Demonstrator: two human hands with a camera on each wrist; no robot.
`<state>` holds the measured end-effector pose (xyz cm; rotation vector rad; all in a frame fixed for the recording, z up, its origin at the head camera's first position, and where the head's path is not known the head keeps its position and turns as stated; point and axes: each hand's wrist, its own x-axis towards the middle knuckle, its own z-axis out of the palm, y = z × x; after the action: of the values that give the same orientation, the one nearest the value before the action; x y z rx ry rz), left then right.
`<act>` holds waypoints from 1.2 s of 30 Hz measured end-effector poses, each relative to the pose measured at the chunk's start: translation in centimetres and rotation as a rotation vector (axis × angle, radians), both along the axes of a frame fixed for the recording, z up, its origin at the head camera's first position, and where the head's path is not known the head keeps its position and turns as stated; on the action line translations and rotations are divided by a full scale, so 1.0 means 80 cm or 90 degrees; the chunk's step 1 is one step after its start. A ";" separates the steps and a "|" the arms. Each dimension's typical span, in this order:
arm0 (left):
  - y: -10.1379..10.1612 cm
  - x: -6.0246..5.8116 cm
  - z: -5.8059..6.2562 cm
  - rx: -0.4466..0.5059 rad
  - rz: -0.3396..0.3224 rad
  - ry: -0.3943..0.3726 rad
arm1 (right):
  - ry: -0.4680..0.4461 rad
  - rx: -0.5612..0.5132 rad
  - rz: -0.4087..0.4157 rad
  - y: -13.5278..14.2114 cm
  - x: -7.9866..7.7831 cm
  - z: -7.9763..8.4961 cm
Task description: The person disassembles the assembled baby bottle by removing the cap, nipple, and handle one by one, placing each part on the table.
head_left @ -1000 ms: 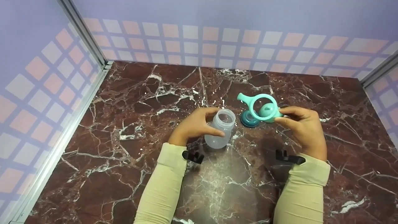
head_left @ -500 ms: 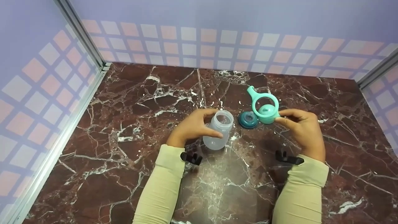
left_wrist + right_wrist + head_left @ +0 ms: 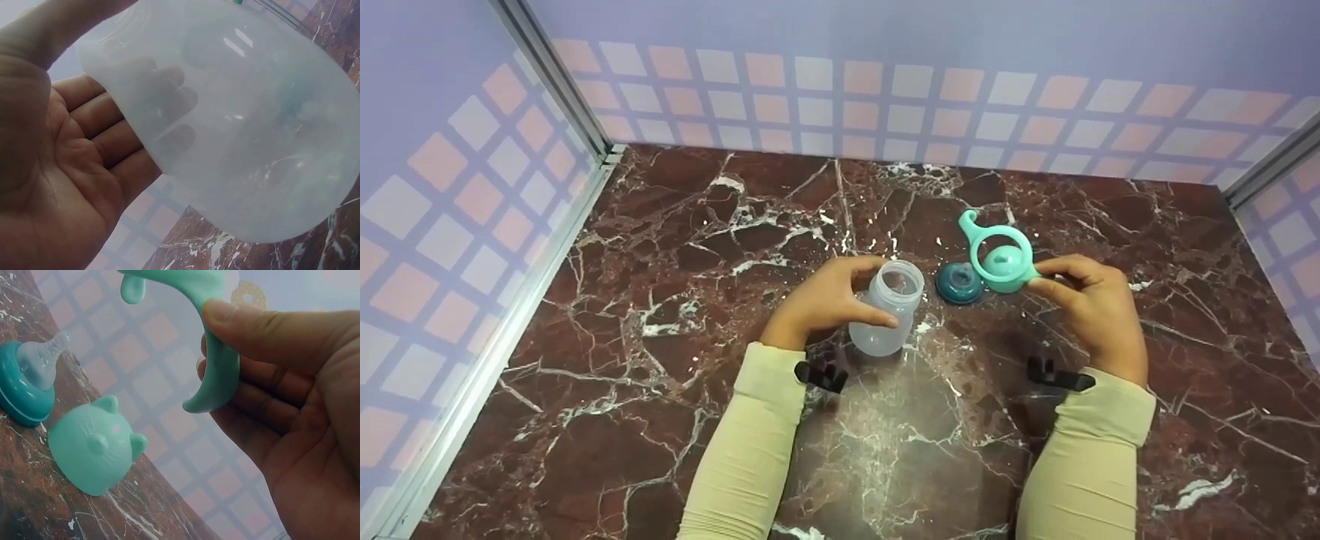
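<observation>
My left hand (image 3: pixel 832 300) grips a clear, open-topped baby bottle (image 3: pixel 879 334), thumb on the near side and fingers around the far side. In the left wrist view, fingertips show through the cloudy wall of the bottle (image 3: pixel 253 140). My right hand (image 3: pixel 1091 307) pinches a mint-green handle ring (image 3: pixel 1026 241) with curved arms, held in the air. Below the ring sits a mint cap (image 3: pixel 93 447) with cat ears and whiskers, on the table. Beside the cap lies a teal collar (image 3: pixel 22 391) with a clear nipple (image 3: pixel 42 363) pointing up.
The dark red marbled table (image 3: pixel 660 450) carries white veins. A purple wall (image 3: pixel 885 37) with pink and white squares stands behind it, and another wall rises on the left. Metal rails (image 3: pixel 559 82) run along the corners. Black wrist mounts (image 3: pixel 821 376) sit at both cuffs.
The handle ring has moved slightly right and turned, its free arm now pointing more upward. More of the teal collar and nipple shows. The left hand keeps its hold on the bottle.
</observation>
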<state>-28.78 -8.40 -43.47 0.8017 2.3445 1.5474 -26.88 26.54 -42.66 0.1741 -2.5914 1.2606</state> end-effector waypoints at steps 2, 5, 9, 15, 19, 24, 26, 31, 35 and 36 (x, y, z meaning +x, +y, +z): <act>0.000 0.000 0.000 0.000 0.001 -0.002 | 0.004 0.016 0.001 0.000 0.000 0.000; 0.000 0.001 0.002 -0.002 0.003 -0.004 | 0.005 0.025 -0.002 0.000 0.001 0.001; 0.000 0.002 0.002 0.003 0.000 -0.009 | -0.004 0.031 -0.009 0.000 0.001 0.001; 0.000 0.002 0.000 0.003 -0.002 -0.019 | -0.016 0.040 -0.015 0.002 0.001 -0.002; 0.001 0.002 -0.001 -0.004 0.002 -0.019 | -0.015 0.048 -0.011 0.003 0.001 -0.004; 0.001 0.002 -0.001 -0.007 0.001 -0.022 | -0.022 0.052 -0.007 0.004 0.002 -0.004; 0.001 0.002 -0.001 -0.010 0.001 -0.022 | -0.027 0.051 -0.007 0.005 0.002 -0.004; 0.000 0.003 0.000 -0.011 0.000 -0.024 | -0.031 0.052 -0.007 0.007 0.000 -0.009; 0.000 0.002 -0.001 -0.009 -0.002 -0.026 | -0.035 0.057 -0.006 0.008 -0.002 -0.013; 0.000 0.002 -0.001 -0.008 -0.001 -0.026 | -0.037 0.057 -0.007 0.008 -0.003 -0.014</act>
<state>-28.58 -8.41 -43.56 0.7621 2.3215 1.5311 -27.11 27.21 -43.82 0.1417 -2.6963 1.1634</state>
